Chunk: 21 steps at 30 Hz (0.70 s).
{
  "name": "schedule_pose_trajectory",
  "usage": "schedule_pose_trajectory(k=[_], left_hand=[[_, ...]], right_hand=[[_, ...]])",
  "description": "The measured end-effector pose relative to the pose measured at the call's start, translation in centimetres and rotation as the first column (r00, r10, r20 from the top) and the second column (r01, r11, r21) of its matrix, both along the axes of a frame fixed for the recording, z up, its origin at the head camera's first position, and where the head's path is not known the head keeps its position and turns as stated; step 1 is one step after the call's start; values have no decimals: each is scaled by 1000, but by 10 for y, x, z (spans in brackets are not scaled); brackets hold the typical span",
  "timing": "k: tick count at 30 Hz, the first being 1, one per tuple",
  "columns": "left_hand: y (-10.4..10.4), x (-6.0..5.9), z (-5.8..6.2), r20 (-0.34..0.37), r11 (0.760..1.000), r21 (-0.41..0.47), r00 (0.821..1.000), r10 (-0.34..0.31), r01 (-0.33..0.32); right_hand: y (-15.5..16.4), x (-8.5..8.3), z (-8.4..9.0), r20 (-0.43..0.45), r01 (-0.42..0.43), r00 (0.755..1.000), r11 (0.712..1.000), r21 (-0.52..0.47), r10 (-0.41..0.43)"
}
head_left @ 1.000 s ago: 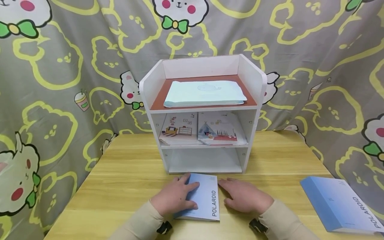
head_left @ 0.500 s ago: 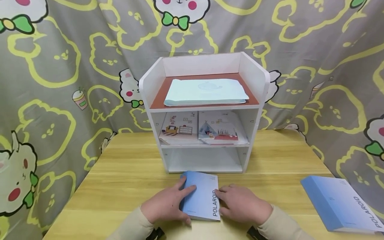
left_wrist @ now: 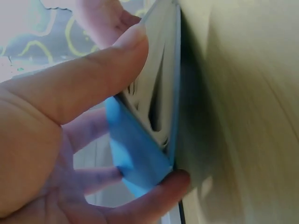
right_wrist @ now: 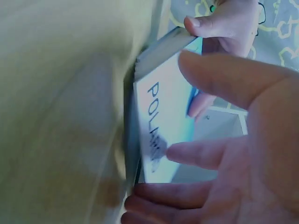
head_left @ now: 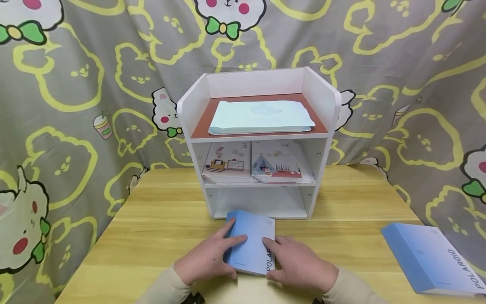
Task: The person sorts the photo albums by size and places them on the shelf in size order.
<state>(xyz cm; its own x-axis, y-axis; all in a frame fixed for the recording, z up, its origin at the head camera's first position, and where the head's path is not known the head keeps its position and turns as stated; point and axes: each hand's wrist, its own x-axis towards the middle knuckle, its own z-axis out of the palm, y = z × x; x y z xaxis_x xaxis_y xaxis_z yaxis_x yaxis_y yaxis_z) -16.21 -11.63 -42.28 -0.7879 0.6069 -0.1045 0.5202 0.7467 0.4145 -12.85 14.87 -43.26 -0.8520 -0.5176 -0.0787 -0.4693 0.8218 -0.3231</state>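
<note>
Since a moment ago, you are tipping the blue book (head_left: 252, 242) up off the counter (head_left: 152, 228), far edge rising. Your left hand (head_left: 206, 257) and right hand (head_left: 300, 264) are clamping it from both sides, between the grips. It is looking light, stiff-covered, pages fanning loose; hold both covers. Two blue books: the second book (head_left: 429, 257) is lying well right of your right grip.

A staged home desk corner is shown: a wooden table (head_left: 159, 228) is set against a cartoon-print curtain (head_left: 76, 84), with a small white shelf (head_left: 322, 109) stocked with booklets (head_left: 258, 164).
</note>
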Motion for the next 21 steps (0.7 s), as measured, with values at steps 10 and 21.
schedule_pose_trajectory(k=[10,21], left_hand=[[-13,-18,-8,-83,995,52,993,88,-83],[-17,-43,-9,-279,994,5,955,104,-106]], right_hand=[[-5,-18,-6,14,-26,1000,990,-142,28],[-24,-39,-10,23,-138,990,984,-112,142]])
